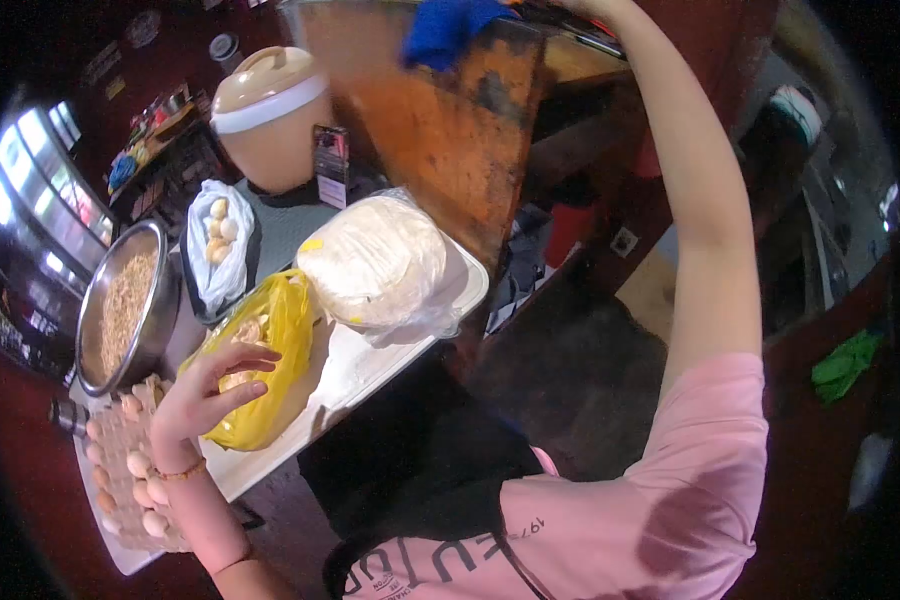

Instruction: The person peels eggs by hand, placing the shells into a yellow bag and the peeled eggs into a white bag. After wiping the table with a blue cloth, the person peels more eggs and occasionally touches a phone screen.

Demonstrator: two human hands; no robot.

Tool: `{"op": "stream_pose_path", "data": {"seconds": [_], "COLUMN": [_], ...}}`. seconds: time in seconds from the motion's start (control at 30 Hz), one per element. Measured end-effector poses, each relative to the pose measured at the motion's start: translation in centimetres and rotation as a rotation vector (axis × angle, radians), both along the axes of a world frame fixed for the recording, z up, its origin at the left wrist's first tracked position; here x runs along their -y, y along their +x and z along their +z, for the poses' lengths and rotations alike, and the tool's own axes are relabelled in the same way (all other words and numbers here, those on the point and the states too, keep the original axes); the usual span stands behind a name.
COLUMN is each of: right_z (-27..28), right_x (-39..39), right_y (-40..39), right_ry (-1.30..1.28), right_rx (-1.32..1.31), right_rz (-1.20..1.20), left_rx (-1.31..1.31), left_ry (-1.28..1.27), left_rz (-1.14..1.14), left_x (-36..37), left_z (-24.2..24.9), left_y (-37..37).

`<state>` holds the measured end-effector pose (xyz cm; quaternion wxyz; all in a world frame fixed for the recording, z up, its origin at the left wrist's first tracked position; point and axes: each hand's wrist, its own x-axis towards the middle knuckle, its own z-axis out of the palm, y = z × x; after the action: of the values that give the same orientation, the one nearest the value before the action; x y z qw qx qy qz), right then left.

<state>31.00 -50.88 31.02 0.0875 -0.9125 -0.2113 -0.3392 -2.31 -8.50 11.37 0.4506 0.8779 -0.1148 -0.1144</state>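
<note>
My left hand (215, 392), wearing a thin bracelet, hovers over a yellow plastic bag (288, 385) with pale pieces of food inside. Its fingers are stretched out and apart, with nothing in them. Beside the bag lies a stack of round flat wrappers (380, 260) in clear plastic, on a white tray (468, 285). My right arm reaches up to the top edge, where only a sliver of my right hand (598, 6) shows; its fingers are out of frame. Left of it is a blurred blue cloth (450, 32), over a wooden board (440, 120).
An egg carton (130, 455) with several eggs sits near my left wrist. Behind it stands a metal bowl (158, 300) of brown shreds. A white bag (220, 275) holds several pale round items. A lidded tan container (270, 140) and a small box (331, 165) are farther back.
</note>
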Motion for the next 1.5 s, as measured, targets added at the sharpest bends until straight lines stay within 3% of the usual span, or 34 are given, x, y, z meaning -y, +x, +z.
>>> {"op": "stream_pose_path", "data": {"seconds": [0.03, 0.07, 0.1, 0.13, 0.17, 0.2, 0.27, 0.37, 0.47, 0.5, 0.57, 0.6, 0.63, 0.73, 1.0, 1.13, 1.37, 1.5], "right_z": [-1.3, -2.5, -3.0, -4.1, -5.9, -7.3, -10.0, -14.0, -15.2, -15.6, -17.0, -17.9, -18.6, -23.2, -29.3, -29.7, -30.4, -28.2], "right_x": [-0.4, 0.6, -0.1, -0.8, -1.7, -3.3, -5.0, -7.4, -8.8, -9.1, -9.8, -10.6, -11.2, -13.2, -16.2, -16.9, -17.3, -19.4], "right_y": [-2.4, -1.2, -4.6, -7.6, -9.3, -13.0, -16.7, -17.3, -16.9, -16.3, -15.1, -15.2, -15.6, -15.2, -15.5, -15.7, -15.8, -16.1], "right_ry": [0.262, 0.405, 0.447, 0.545, 0.671, 0.877, 1.218, 1.316, 1.359, 1.36, 0.958, 0.716, 0.52, 0.089, 0.086, 0.099, 0.107, 0.084], "right_rx": [0.128, 0.322, 0.36, 0.224, 0.15, -0.225, -0.822, -1.215, -1.31, -1.33, -1.122, -0.833, -0.721, -0.434, -0.477, -0.382, -0.339, -0.335], "right_rz": [0.024, 0.214, 0.259, 0.323, 0.671, 0.977, 1.212, 1.359, 1.406, 1.405, 1.344, 1.15, 0.994, 0.908, 0.878, 0.877, 0.866, 0.896], "left_rx": [0.003, 0.017, 0.015, 0.016, 0.034, -0.007, -0.042, -0.076, -0.011, -0.022, -0.028, -0.017, -0.034, 0.055, 0.177, 0.228, 0.41, 0.505], "left_ry": [0.001, -0.014, -0.02, -0.027, -0.044, -0.077, -0.123, -0.141, -0.112, -0.116, -0.168, -0.157, -0.164, -0.271, -0.397, -0.304, -0.285, -0.096], "left_rz": [-0.003, 0.009, 0.008, 0.007, 0.016, 0.049, 0.092, 0.129, 0.075, 0.088, 0.139, 0.182, 0.205, 0.302, 0.612, 0.806, 0.939, 1.174], "left_x": [-0.4, -0.7, -1.1, -1.3, -1.3, -1.3, -1.3, -1.2, -1.1, -1.3, -1.8, -1.7, -1.7, -2.0, -2.7, -2.5, -1.9, -3.0], "left_z": [0.0, -0.1, -0.3, -0.3, -0.4, -0.5, -0.7, -0.9, -0.9, -1.0, -1.5, -1.3, -1.4, -2.1, -6.4, -5.2, -4.7, -3.2], "left_y": [-0.3, -0.6, -1.0, -1.2, -1.3, -1.5, -1.6, -2.0, -2.4, -2.7, -3.7, -4.4, -5.3, -7.5, -16.2, -20.3, -23.6, -25.9]}}
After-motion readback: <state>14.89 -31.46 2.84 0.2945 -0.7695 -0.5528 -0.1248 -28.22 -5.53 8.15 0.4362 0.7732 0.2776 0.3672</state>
